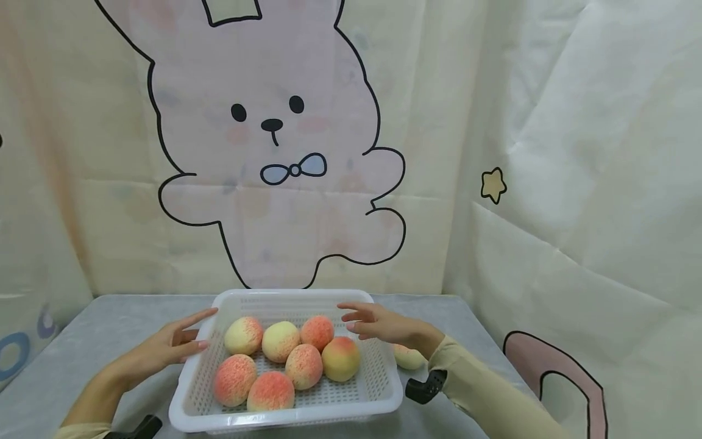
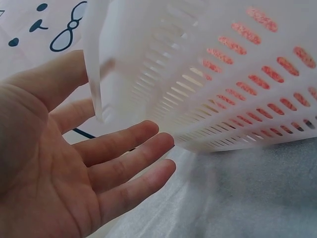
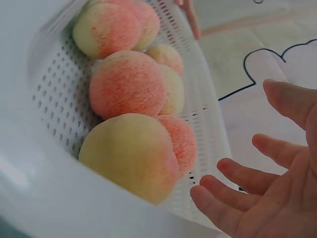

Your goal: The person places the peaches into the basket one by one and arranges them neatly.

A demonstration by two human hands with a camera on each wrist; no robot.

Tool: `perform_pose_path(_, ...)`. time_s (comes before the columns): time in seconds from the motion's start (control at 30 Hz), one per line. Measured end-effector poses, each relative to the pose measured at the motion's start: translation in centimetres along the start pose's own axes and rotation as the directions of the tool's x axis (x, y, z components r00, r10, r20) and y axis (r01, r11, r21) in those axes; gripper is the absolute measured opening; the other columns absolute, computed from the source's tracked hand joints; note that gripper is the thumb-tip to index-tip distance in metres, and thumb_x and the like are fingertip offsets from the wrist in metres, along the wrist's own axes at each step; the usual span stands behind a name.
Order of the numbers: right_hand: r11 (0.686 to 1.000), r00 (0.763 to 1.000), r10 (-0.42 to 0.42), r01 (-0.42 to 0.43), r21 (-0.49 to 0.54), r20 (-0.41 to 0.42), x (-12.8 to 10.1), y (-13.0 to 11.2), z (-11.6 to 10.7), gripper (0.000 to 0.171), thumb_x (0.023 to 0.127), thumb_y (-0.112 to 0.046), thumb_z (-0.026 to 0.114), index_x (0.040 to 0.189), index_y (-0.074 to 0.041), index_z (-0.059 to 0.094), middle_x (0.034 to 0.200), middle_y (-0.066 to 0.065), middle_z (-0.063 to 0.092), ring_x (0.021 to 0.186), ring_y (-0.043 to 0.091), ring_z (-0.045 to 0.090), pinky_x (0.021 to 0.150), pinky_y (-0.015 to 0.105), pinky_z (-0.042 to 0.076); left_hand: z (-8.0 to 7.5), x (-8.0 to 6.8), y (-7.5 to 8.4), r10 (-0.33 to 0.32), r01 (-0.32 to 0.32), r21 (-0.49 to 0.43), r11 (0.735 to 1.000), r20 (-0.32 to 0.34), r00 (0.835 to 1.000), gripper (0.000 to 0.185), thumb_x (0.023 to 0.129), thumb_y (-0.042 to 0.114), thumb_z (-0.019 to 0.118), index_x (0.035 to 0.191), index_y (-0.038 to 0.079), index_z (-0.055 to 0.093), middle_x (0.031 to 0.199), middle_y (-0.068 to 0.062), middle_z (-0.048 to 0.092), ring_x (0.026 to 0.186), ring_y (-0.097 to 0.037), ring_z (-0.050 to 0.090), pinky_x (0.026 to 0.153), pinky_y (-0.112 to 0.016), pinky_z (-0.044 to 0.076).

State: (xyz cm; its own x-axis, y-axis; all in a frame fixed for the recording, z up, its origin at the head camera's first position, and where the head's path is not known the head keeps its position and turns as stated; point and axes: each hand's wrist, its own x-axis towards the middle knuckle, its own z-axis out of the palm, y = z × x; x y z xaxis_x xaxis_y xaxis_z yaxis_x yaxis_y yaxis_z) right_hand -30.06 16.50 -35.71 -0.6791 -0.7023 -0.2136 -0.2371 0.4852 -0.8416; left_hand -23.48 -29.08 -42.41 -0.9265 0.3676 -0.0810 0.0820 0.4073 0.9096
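Note:
A white plastic basket [image 1: 285, 417] with slotted walls holds several peaches, some yellow-green, some flushed red. My left hand [image 1: 164, 347] is at the basket's left side, thumb and forefinger touching the rim. Its other fingers extend loosely below the rim in the left wrist view, beside the slotted wall. My right hand [image 1: 378, 323] hovers over the basket's back right corner, fingers spread and holding nothing. Nearest to it are a red peach [image 1: 317, 332] and a yellow peach [image 3: 129, 153] with a reddish blush.
A pale yellow-green fruit [image 1: 408, 357] lies on the table right of the basket, partly hidden by my right forearm. Grey cloth covers the table [image 1: 109, 317]. Behind it hangs a curtain [image 1: 428, 122] printed with a cartoon animal.

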Motion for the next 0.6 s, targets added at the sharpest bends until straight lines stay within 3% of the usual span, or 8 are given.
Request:
perform_pose_path(0.23,0.995,0.997,-0.046,0.052,0.083,-0.068,-1.1,0.4,-1.5,0.056,0.106,-0.03,0.052,0.158,-0.02,0.033,0.16,0.02,0.037,0.148,0.041,0.037,0.114,0.051,0.042,-0.3,0.0,-0.1,0.011,-0.011,0.0,1.0,0.018,1.0,0.076,0.104,0.027,0.054,0.164,0.013,0.008,0.151,-0.036,0.042,0.111,-0.013,0.067,0.088,-0.041,0.055)
perform_pose_path(0.6,0.993,0.977,-0.048,0.069,0.094,-0.21,-3.2,0.9,-4.0,0.054,0.105,-0.026,0.053,0.156,-0.014,0.036,0.16,0.022,0.037,0.145,0.044,0.04,0.113,0.055,0.042,-0.3,0.1,0.2,-0.019,0.019,0.026,0.999,-0.009,1.0,0.076,0.103,0.029,0.056,0.164,0.014,0.013,0.154,-0.036,0.038,0.125,-0.032,0.06,0.091,-0.05,0.055)
